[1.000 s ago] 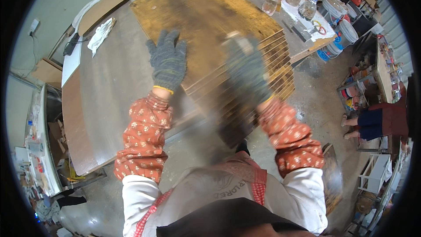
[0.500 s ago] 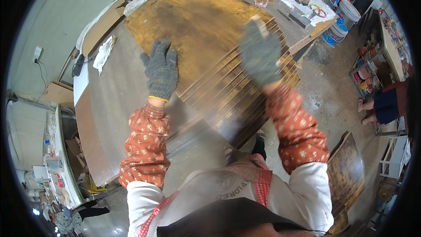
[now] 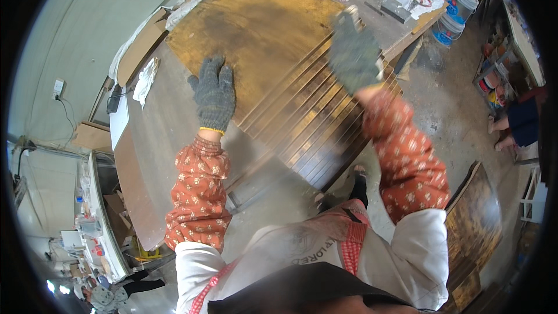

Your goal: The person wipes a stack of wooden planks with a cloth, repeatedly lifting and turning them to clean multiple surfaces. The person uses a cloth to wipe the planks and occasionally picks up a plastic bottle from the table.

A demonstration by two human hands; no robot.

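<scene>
Both gloved, left hand (image 3: 214,96) flat on board (image 3: 256,26), right hand (image 3: 353,52) farther forward

A big wooden board (image 3: 261,29), patched yellow and brown, is laid flat on a grey table (image 3: 163,110). Its near right part is crossed by straight lines.

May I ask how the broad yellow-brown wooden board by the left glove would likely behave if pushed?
The wooden board would probably feel stiff, since its surface shows no folds. It seems unlikely to roll, lying flat beneath the left hand's fingers.
</scene>
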